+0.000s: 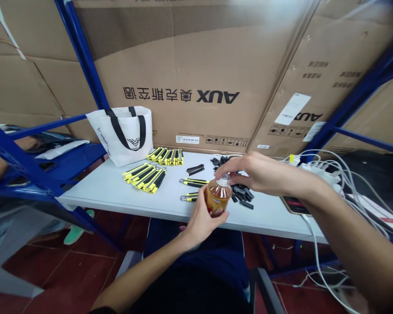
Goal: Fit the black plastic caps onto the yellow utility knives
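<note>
My left hand [201, 222] grips the body of a small plastic bottle [218, 198] of amber drink, held upright just above the front edge of the white table [111, 187]. My right hand [252, 172] comes in from the right, and its fingertips pinch the bottle's cap [223, 178]. Behind the bottle lie two yellow-and-black utility knives [193, 182] and a pile of small black plastic parts [242, 192].
Two batches of yellow-black knives [146, 176] [166, 156] lie on the table by a white tote bag [126, 133]. A phone [294, 205], a power strip with white cables [327, 174], blue shelf frames [26, 165] and large cardboard boxes [196, 69] surround the table.
</note>
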Demonstrator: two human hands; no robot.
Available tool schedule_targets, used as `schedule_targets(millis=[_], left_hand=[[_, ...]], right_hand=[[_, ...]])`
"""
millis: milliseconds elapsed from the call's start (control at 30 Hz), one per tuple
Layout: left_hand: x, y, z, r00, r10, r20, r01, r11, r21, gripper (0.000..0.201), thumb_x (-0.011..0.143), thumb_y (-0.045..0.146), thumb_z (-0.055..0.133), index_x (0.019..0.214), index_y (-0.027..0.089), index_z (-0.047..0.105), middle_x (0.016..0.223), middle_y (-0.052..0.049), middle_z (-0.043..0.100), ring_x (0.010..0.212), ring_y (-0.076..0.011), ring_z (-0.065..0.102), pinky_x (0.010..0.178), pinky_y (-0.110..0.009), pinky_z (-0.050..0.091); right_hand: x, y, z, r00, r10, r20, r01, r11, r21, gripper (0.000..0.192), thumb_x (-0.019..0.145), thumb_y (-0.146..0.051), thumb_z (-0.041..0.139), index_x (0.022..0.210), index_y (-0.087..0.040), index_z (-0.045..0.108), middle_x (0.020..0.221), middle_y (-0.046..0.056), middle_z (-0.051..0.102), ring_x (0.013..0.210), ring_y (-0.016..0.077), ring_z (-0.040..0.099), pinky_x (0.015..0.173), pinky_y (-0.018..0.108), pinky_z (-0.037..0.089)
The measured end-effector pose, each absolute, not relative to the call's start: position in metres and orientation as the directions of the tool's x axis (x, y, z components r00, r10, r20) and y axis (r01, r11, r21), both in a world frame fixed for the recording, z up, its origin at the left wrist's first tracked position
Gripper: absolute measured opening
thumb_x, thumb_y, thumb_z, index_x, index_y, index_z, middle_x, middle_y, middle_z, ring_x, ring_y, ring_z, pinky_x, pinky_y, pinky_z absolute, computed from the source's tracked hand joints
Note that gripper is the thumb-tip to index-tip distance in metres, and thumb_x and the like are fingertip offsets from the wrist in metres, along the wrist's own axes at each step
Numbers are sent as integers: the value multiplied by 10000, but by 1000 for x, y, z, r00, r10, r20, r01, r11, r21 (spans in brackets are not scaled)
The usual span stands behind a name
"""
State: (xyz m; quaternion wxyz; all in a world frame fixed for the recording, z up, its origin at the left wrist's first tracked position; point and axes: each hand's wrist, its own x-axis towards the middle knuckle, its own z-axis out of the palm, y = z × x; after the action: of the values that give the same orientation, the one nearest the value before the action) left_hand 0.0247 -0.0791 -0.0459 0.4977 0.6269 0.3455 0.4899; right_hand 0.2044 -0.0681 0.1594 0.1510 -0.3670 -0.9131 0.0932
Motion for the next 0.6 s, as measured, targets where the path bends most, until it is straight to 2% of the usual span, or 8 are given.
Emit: schedule_targets(millis=[100, 200, 267, 333, 400, 467, 500, 600], left_hand=[[25, -74, -50, 298, 916, 268, -43, -267, 963, 1024, 705, 401, 979, 1533, 230, 400, 1473, -141, 613, 1383, -338, 593, 1224, -492, 434], [14, -70, -47, 398, 861, 317, -97, -305, 948, 932, 714, 406, 969, 1474, 211, 467, 1402, -125, 653, 1297, -313, 638, 1170, -456, 480], [4, -72, -41, 496, 807, 321, -127, -298, 946, 880, 709, 390, 970, 1432, 190, 511, 1330, -116, 679, 1211, -295, 664, 1117, -434, 511], [-6, -78, -33, 588, 750, 302, -173, -249, 953, 836, 714, 376, 964, 1406, 172, 542, 1259, -107, 693, 1125, -272, 676, 1053, -411, 537], [-12, -85, -24, 675, 682, 283, -240, -160, 958, 792, 719, 366, 955, 1381, 161, 571, 1174, -92, 698, 1040, -245, 676, 978, -381, 557], [-16, -92, -14, 744, 610, 274, -308, -52, 950, 732, 717, 364, 951, 1328, 156, 605, 1090, -78, 694, 966, -222, 671, 904, -352, 566], [-18, -94, -10, 768, 579, 273, -333, -3, 943, 698, 715, 367, 948, 1294, 155, 621, 1061, -75, 693, 942, -217, 672, 877, -343, 567], [-22, -99, 2, 815, 505, 285, -378, 90, 921, 630, 681, 391, 959, 1187, 161, 662, 1024, -85, 708, 902, -222, 691, 841, -345, 581]], right_hand=[[206, -68, 160, -686, 696, 212, 629, 713, -308, 260, 972, -231, 686, 1138, -350, 846, 1076, -16, 849, 946, 212, 799, 810, 330, 598], [207, -67, 162, -681, 699, 218, 629, 711, -316, 207, 982, -318, 713, 1138, -341, 847, 1092, -3, 848, 957, 219, 794, 832, 342, 592], [206, -66, 162, -670, 711, 216, 642, 700, -314, 187, 979, -420, 736, 1082, -318, 853, 1038, 6, 846, 884, 207, 782, 784, 333, 576], [204, -66, 160, -647, 733, 210, 666, 677, -312, 286, 960, -548, 743, 939, -282, 845, 842, -4, 809, 692, 170, 714, 653, 312, 521], [200, -67, 157, -621, 754, 214, 690, 655, -307, 477, 954, -666, 697, 741, -245, 769, 613, -35, 668, 513, 127, 551, 529, 297, 408], [195, -72, 154, -585, 771, 253, 718, 637, -281, 630, 978, -729, 612, 608, -221, 655, 500, -49, 516, 450, 108, 413, 484, 298, 317], [192, -76, 154, -561, 775, 291, 731, 628, -267, 662, 1000, -732, 567, 590, -216, 628, 489, -44, 490, 450, 108, 396, 482, 298, 308], [187, -89, 160, -530, 762, 372, 714, 638, -289, 596, 1076, -659, 471, 783, -224, 754, 635, 5, 654, 567, 145, 570, 557, 285, 441]])
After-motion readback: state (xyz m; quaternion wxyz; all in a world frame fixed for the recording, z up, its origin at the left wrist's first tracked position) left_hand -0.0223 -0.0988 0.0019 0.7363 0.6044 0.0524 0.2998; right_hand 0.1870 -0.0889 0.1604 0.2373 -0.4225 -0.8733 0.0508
